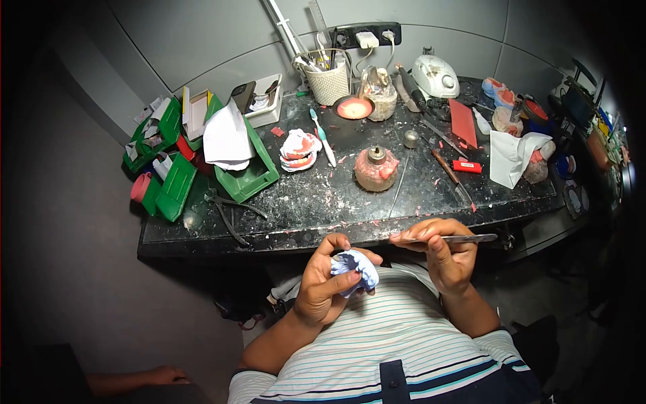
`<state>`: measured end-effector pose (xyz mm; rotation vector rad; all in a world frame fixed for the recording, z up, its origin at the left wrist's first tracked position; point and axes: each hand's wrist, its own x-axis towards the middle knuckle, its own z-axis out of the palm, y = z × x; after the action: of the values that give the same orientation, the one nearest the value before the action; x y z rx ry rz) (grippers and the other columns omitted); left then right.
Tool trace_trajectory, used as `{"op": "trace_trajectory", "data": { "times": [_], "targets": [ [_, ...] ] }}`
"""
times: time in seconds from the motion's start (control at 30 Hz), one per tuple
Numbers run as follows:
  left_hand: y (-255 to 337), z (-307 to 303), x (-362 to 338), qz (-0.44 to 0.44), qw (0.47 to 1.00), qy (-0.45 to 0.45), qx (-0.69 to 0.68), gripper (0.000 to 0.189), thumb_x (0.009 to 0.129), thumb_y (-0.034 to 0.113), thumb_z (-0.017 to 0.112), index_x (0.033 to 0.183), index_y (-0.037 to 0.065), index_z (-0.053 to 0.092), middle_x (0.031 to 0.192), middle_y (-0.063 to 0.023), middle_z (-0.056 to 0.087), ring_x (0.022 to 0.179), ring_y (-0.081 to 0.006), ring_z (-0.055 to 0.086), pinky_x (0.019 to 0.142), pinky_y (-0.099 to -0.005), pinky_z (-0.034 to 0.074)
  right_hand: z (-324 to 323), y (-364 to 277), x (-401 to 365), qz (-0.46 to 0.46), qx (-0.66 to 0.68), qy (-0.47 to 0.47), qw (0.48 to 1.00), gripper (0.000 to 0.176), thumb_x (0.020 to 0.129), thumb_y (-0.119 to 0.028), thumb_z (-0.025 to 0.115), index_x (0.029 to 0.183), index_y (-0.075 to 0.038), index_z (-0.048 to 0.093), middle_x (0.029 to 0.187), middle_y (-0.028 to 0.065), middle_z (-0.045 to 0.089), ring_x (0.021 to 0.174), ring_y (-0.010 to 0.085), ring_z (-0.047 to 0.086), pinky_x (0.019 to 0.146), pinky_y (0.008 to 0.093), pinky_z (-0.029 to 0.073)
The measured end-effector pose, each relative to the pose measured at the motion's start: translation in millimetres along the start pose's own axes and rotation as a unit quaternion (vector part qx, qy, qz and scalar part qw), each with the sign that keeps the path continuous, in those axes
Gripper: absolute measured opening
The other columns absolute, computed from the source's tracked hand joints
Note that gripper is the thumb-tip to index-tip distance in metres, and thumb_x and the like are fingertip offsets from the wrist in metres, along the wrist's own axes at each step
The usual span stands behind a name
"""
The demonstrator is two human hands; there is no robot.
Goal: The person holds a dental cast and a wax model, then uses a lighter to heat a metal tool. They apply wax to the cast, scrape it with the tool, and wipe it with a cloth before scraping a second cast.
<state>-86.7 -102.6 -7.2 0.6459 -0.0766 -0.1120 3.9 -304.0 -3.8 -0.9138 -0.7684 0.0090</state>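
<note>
My left hand point(321, 286) is closed around a pale blue plaster dental cast point(367, 268), with the thumb across its inner side and the row of teeth showing along the rim. In my right hand point(449, 259), a slim metal dental spatula point(476, 238) is pinched between thumb and fingers, its flat end pointing right. The spatula lies roughly level, apart from the cast. Both hands are in front of the bench's near edge, above my striped shirt.
On the dark bench point(303, 209) stand a pink-stained burner point(377, 170), a denture model point(299, 149), a toothbrush point(323, 138), pliers point(232, 217), green boxes point(259, 175), a wax knife point(452, 176) and a red lighter point(467, 166). Another person's hand point(168, 376) is at lower left.
</note>
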Motion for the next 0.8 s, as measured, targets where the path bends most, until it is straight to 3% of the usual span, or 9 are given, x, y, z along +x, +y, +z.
{"op": "trace_trajectory", "data": {
  "times": [0.13, 0.23, 0.3, 0.37, 0.4, 0.5, 0.6, 0.73, 0.8],
  "targets": [
    [0, 0, 5, 0.038, 0.998, -0.015, 0.050, 0.041, 0.097, -0.006, 0.061, 0.116, 0.014, 0.031, 0.129, -0.0306, 0.058, 0.107, -0.0300, 0.070, 0.085, -0.0346, 0.058, 2, -2, -1, 0.011, 0.029, 0.035, 0.999, 0.020, 0.106, -0.011, 0.057, 0.109, 0.007, 0.063, 0.102, 0.0264, 0.073, 0.099, 0.0344, 0.075, 0.083, 0.0417, 0.064],
    [-10, -4, 9, 0.127, 0.981, -0.012, 0.147, 0.042, 0.098, -0.006, 0.061, 0.121, 0.010, 0.030, 0.128, -0.0275, 0.060, 0.112, -0.0257, 0.067, 0.095, -0.0338, 0.055, 7, -6, 1, -0.005, -0.181, -0.024, 0.983, 0.019, 0.103, -0.006, 0.060, 0.110, 0.009, 0.068, 0.097, 0.0221, 0.076, 0.096, 0.0259, 0.076, 0.087, 0.0345, 0.062],
    [-12, -7, 8, 0.156, 0.961, -0.010, 0.226, 0.046, 0.098, -0.006, 0.061, 0.126, 0.009, 0.028, 0.126, -0.0261, 0.061, 0.112, -0.0239, 0.066, 0.096, -0.0329, 0.054, 14, -4, 1, -0.022, -0.263, -0.052, 0.963, 0.018, 0.091, -0.004, 0.075, 0.106, 0.005, 0.071, 0.101, 0.0187, 0.077, 0.101, 0.0288, 0.075, 0.092, 0.0374, 0.059],
    [-13, -4, 4, 0.188, 0.934, -0.010, 0.305, 0.056, 0.097, -0.006, 0.063, 0.140, 0.003, 0.028, 0.122, -0.0203, 0.064, 0.113, -0.0186, 0.065, 0.098, -0.0294, 0.052, 20, -3, 2, -0.044, -0.306, -0.073, 0.948, 0.033, 0.075, -0.002, 0.088, 0.104, 0.003, 0.072, 0.103, 0.0180, 0.077, 0.105, 0.0290, 0.073, 0.095, 0.0395, 0.055],
    [-12, -2, 3, 0.187, 0.934, -0.009, 0.305, 0.056, 0.097, -0.006, 0.063, 0.140, 0.003, 0.028, 0.122, -0.0203, 0.064, 0.113, -0.0186, 0.065, 0.098, -0.0294, 0.052, 20, -1, 1, -0.044, -0.306, -0.073, 0.948, 0.033, 0.075, -0.002, 0.088, 0.104, 0.003, 0.072, 0.103, 0.0180, 0.077, 0.105, 0.0290, 0.073, 0.095, 0.0395, 0.055],
    [-15, -10, 2, 0.163, 0.921, 0.012, 0.355, 0.043, 0.096, -0.004, 0.067, 0.135, -0.003, 0.050, 0.122, -0.0136, 0.066, 0.111, -0.0148, 0.065, 0.099, -0.0278, 0.052, 18, 1, 0, -0.091, -0.329, -0.086, 0.936, 0.032, 0.073, 0.001, 0.088, 0.101, -0.001, 0.073, 0.102, 0.0152, 0.078, 0.098, 0.0273, 0.074, 0.090, 0.0391, 0.056],
    [-14, -6, 2, 0.146, 0.900, -0.017, 0.410, 0.041, 0.097, -0.004, 0.066, 0.135, -0.004, 0.051, 0.125, -0.0131, 0.064, 0.114, -0.0139, 0.063, 0.099, -0.0271, 0.051, 16, -1, -1, -0.090, -0.314, -0.090, 0.941, 0.029, 0.074, 0.001, 0.086, 0.101, -0.002, 0.075, 0.102, 0.0129, 0.078, 0.097, 0.0274, 0.074, 0.093, 0.0398, 0.057],
    [-5, 0, 1, 0.116, 0.898, -0.057, 0.421, 0.041, 0.100, 0.010, 0.067, 0.136, -0.003, 0.052, 0.124, -0.0122, 0.061, 0.111, -0.0110, 0.060, 0.094, -0.0252, 0.049, 12, -3, 1, -0.099, -0.312, -0.107, 0.939, 0.029, 0.074, 0.002, 0.087, 0.100, -0.002, 0.075, 0.101, 0.0123, 0.078, 0.097, 0.0271, 0.074, 0.094, 0.0401, 0.057],
    [-4, 5, 2, 0.133, 0.900, -0.061, 0.410, 0.041, 0.100, 0.016, 0.067, 0.133, -0.002, 0.053, 0.121, -0.0113, 0.062, 0.105, -0.0099, 0.060, 0.089, -0.0244, 0.049, 11, -5, 3, -0.086, -0.309, -0.121, 0.939, 0.029, 0.080, 0.002, 0.083, 0.107, 0.000, 0.074, 0.104, 0.0141, 0.078, 0.098, 0.0256, 0.074, 0.095, 0.0389, 0.056]
  ]
}}
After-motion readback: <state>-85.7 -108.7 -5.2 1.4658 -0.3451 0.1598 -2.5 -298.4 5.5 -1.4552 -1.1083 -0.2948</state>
